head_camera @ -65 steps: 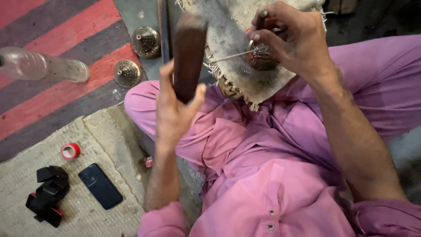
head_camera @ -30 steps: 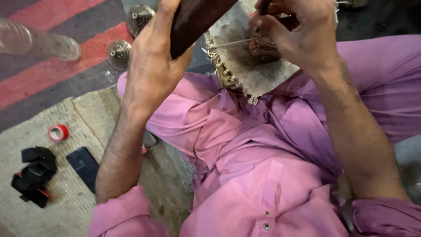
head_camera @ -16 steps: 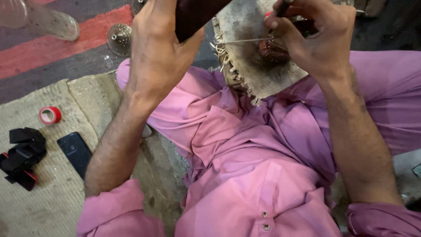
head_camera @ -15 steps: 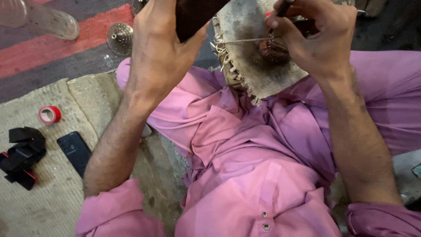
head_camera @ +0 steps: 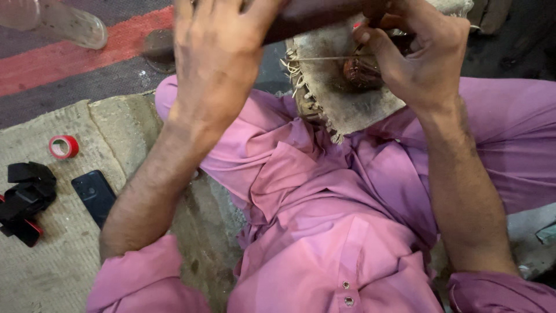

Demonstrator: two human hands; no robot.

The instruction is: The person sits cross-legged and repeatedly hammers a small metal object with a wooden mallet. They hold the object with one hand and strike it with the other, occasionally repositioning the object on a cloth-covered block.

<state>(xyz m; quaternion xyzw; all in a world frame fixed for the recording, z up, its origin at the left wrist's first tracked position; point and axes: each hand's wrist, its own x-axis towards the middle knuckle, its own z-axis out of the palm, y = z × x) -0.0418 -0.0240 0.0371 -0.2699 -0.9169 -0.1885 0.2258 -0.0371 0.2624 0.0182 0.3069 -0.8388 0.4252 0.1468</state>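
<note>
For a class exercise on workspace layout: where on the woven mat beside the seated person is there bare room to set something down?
Bare mat lies below the phone and black device, and between the red tape roll and the mat's upper edge. It is crowded at the lap, where both hands work over the frayed cloth.

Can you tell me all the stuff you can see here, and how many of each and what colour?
wooden block: one, dark brown, top middle, under the left hand
small round metal piece: one, dark reddish-brown, on the cloth by the right hand's fingers
thin rod: one, pale, lying across the cloth
burlap cloth: one, tan with frayed edge, on the lap
tape roll: one, red, on the mat at left
phone: one, black, on the mat
black gadget: one, black with red, far left
plastic bottle: one, clear, top left
woven mat: one, beige, lower left
striped rug: one, red and grey, upper left
pink clothes: one outfit
left hand: on the block
right hand: on the metal piece
</note>
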